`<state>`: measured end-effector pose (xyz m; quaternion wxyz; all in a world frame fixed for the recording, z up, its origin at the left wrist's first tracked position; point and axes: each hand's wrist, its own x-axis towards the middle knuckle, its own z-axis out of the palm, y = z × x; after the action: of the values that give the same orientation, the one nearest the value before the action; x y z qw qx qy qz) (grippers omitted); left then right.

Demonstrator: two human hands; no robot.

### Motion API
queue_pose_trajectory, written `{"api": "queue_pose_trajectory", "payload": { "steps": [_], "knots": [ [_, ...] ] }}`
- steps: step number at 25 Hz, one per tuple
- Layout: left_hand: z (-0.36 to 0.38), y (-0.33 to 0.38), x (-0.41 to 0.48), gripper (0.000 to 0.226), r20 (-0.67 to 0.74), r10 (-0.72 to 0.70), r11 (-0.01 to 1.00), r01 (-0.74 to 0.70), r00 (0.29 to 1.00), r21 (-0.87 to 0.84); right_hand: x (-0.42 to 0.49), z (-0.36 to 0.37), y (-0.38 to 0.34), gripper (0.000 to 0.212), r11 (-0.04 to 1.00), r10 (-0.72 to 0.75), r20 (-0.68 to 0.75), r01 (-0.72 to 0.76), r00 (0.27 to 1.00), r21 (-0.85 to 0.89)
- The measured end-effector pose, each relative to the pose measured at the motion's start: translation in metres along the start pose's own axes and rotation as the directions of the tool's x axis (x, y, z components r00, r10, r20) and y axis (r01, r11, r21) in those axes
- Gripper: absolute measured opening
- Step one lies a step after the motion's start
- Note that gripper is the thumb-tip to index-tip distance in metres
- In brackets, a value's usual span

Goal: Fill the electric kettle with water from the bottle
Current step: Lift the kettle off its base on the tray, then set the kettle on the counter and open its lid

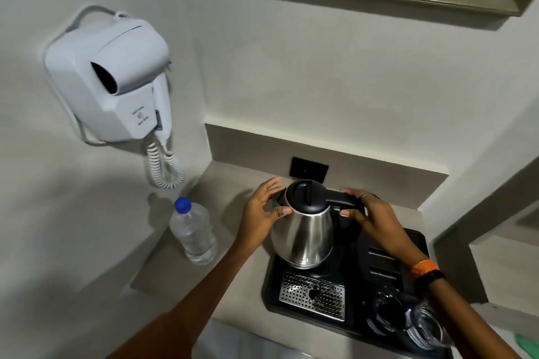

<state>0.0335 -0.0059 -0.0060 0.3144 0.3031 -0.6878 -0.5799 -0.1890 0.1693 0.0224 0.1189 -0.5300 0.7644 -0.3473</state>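
Observation:
A steel electric kettle (304,234) with a black lid, which is down, stands on its base on a black tray (272,277). My right hand (373,220) is wrapped around the kettle's black handle. My left hand (264,213) is at the kettle's left side by the spout, fingers spread, its thumb touching the steel just under the lid. A clear plastic water bottle (194,232) with a blue cap stands upright on the counter, left of the kettle and apart from both hands.
The tray also holds a perforated metal drip grate (312,294) and two upturned glasses (408,320) at the front right. A wall-mounted white hair dryer (113,79) with a coiled cord hangs at the left. A dark socket plate (309,169) sits behind the kettle.

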Motion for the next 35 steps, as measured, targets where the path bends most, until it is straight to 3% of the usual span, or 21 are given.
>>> {"api": "queue_pose_trajectory", "payload": {
  "steps": [5, 10, 26, 29, 32, 33, 35],
  "knots": [
    [-0.051, 0.007, -0.001, 0.066, -0.221, 0.045, 0.999, -0.044, 0.974, 0.007, 0.067, 0.035, -0.044, 0.037, 0.991, -0.08, 0.151, 0.063, 0.985, 0.116],
    [-0.057, -0.012, -0.005, 0.064, -0.32, -0.051, 0.999, 0.054, 0.946, 0.0, 0.11, 0.078, -0.053, 0.039, 0.98, -0.058, 0.265, 0.004, 0.962, 0.2],
    [-0.055, -0.064, -0.005, 0.065, -0.34, -0.137, 0.988, 0.153, 0.93, 0.02, 0.137, 0.124, -0.042, 0.044, 0.979, 0.019, 0.448, -0.107, 0.894, 0.173],
    [-0.046, -0.058, -0.012, 0.067, -0.365, -0.047, 0.978, 0.118, 0.93, 0.173, 0.137, 0.14, -0.069, 0.043, 0.988, 0.079, 0.311, -0.115, 0.947, 0.1],
    [-0.041, -0.042, -0.035, 0.064, -0.361, 0.067, 0.95, 0.052, 0.93, 0.308, 0.131, 0.166, -0.094, 0.062, 0.976, 0.117, 0.23, -0.069, 0.966, -0.206],
    [-0.044, -0.037, -0.043, 0.058, -0.377, 0.181, 0.921, -0.023, 0.908, 0.388, 0.129, 0.174, -0.098, 0.063, 0.956, 0.12, 0.225, -0.052, 0.967, -0.29],
    [-0.059, -0.03, -0.054, 0.045, -0.41, 0.466, 0.785, -0.152, 0.784, 0.601, 0.129, 0.182, -0.099, 0.059, 0.93, 0.118, 0.206, -0.036, 0.971, -0.366]
  ]
}}
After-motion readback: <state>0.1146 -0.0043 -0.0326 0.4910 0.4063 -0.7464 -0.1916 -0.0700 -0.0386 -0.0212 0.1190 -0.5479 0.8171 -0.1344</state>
